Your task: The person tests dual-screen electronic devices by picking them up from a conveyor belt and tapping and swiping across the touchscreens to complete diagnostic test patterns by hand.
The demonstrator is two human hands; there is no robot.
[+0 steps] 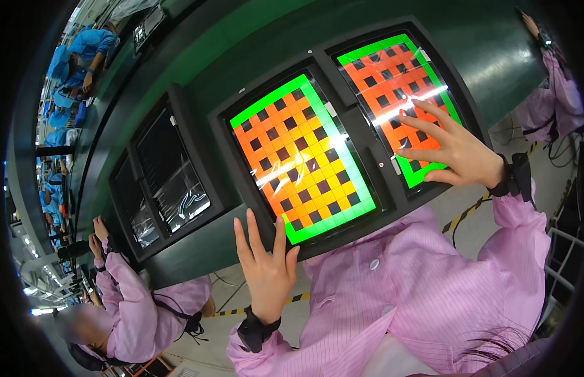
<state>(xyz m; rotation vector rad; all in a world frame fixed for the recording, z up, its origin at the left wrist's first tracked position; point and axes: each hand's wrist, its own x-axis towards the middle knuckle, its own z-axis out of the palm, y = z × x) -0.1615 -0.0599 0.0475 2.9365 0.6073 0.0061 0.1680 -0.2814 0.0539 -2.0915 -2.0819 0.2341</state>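
The bench (493, 69) bears a screen (384, 80) (partly behind the right hand (463, 151)).

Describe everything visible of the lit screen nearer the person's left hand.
The lit screen is a rectangular, glossy panel showing orange and yellow squares with black ones among them, and a green band along its top, right and bottom edges. Pale streaky reflections cross it. A small white tab sits by its right edge. It lies face up in a black tray. The left hand is at its lower-left corner; contact is unclear.

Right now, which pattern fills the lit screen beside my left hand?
Lit screen: orange, yellow, black squares, partly edged green; head view.
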